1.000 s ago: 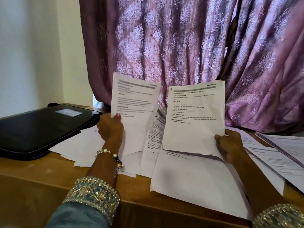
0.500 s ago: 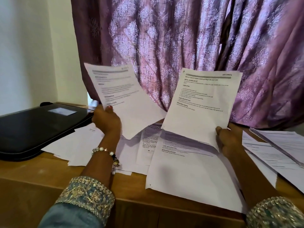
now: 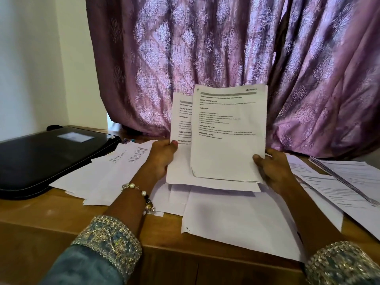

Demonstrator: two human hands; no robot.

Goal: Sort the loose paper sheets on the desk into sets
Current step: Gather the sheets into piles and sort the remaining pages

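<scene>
A black case (image 3: 47,159) lies flat on the wooden desk (image 3: 41,223), well off to the left of the left hand (image 3: 162,159). Between the case and that hand, loose sheets (image 3: 107,177) lie fanned flat on the desk, their near edges overlapping one another.

The left hand is curled on the left edge of a printed sheet (image 3: 181,140), thumb on the front face and fingers behind, holding it upright above the desk. A beaded bracelet (image 3: 139,194) sits on that wrist, and below it an embroidered cuff (image 3: 109,239).

Just to the right of that grip, a second printed sheet (image 3: 228,132) stands upright in front of the first and covers most of it, so that only the first sheet's left strip and lower margin show. The right hand (image 3: 271,171) pinches this front sheet at its lower right corner, thumb on the face. How many sheets are in each grip I cannot tell.

Below both grips a large blank sheet (image 3: 240,223) lies flat on the desk, its near edge reaching the desk's front. To the right of the right hand more printed sheets (image 3: 337,188) lie overlapped. Behind everything hangs a purple patterned curtain (image 3: 205,48).
</scene>
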